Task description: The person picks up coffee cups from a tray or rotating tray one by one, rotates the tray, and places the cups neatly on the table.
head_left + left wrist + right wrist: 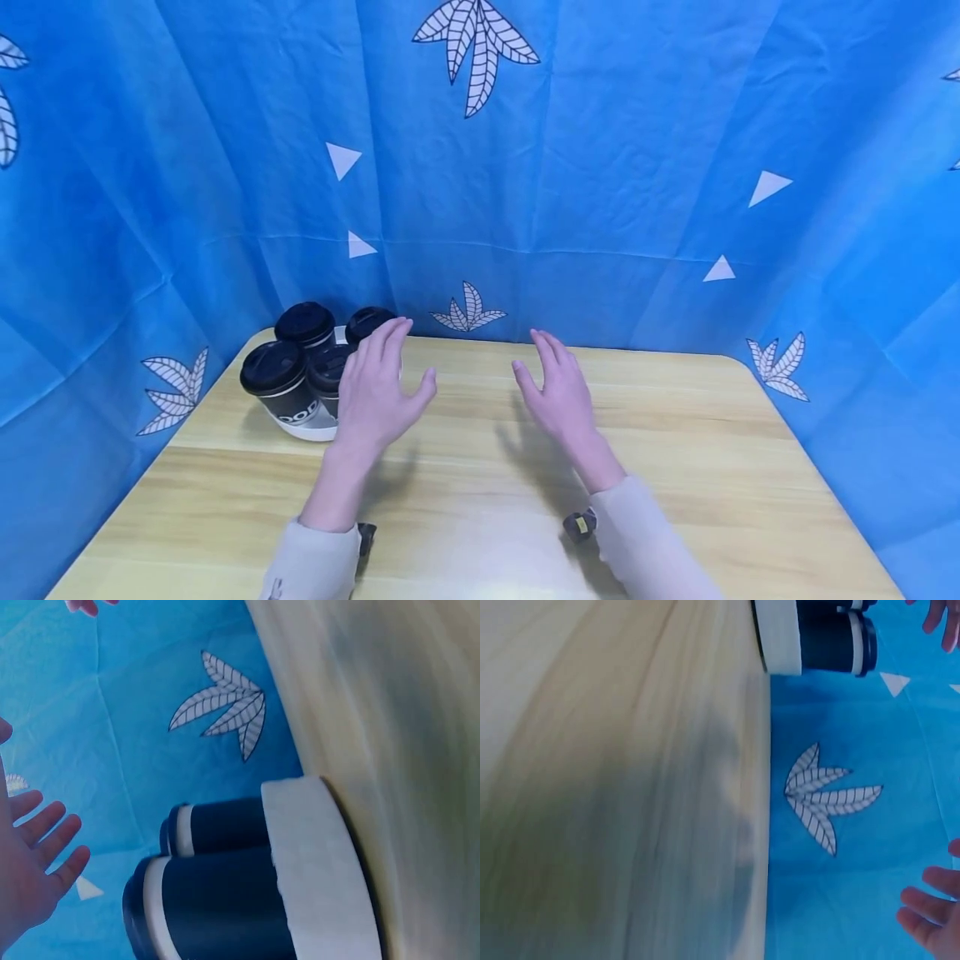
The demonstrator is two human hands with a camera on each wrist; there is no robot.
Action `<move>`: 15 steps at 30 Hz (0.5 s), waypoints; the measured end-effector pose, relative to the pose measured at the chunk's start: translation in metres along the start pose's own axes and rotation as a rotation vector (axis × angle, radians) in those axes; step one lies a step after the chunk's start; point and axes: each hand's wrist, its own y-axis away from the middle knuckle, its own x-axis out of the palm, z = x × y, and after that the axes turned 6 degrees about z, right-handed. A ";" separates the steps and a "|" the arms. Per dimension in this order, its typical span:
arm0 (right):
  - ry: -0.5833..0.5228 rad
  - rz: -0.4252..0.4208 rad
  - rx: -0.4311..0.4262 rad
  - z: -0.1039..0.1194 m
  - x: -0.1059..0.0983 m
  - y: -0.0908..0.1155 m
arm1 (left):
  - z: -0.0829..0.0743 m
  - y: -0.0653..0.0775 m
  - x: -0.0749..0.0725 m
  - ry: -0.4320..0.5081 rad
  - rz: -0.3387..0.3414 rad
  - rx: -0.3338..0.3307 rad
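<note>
Several dark paper cups with black lids (273, 367) stand upright in a white cup carrier (311, 432) at the table's back left. My left hand (375, 400) is raised in front of the carrier's right side, fingers extended and thumb spread, and overlaps part of it in the head view. Nothing is in its grasp. Above the table right of centre hovers my right hand (558, 392), fingers loosely extended and holding nothing. In the left wrist view, the cups (225, 907) and the carrier's white wall (319, 862) lie beside the left hand (34, 862).
The wooden table (712, 467) has rounded back corners. Blue cloth (622, 167) printed with leaves and triangles hangs behind it and along both sides. A small dark wrist camera (580, 526) sits at the right sleeve.
</note>
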 end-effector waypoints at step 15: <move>-0.416 -0.071 -0.060 0.039 0.045 -0.025 | 0.035 0.001 -0.058 0.052 -0.352 -0.053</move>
